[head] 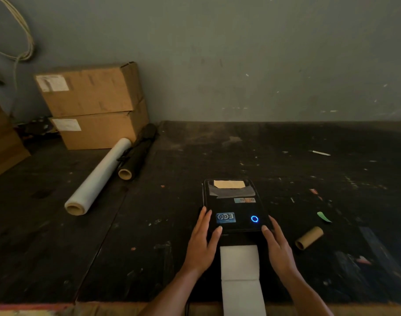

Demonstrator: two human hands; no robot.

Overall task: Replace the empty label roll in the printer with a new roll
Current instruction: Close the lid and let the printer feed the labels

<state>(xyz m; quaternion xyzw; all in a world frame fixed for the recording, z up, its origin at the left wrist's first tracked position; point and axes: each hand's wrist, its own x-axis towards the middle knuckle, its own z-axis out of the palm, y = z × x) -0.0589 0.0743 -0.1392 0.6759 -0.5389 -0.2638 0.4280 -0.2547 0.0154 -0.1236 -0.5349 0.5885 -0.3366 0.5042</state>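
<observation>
dark scuffed table [217, 156]: left hand [203, 241] and right hand [277, 244] lie flat, fingers straight, on the closed printer [233, 206]; empty core [309, 237] at its 3 o'clock.

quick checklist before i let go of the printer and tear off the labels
1. Printer lid down: looks ok, both hands on its front corners.
2. Lid latched: cannot tell.
3. Label strip feeding out of the front slot: ok.
4. Blue ring light lit: ok.
5. Empty cardboard core out of the printer: ok, on the table at right.
6. Left hand and right hand off the strip: ok, fingers flank it.
</observation>
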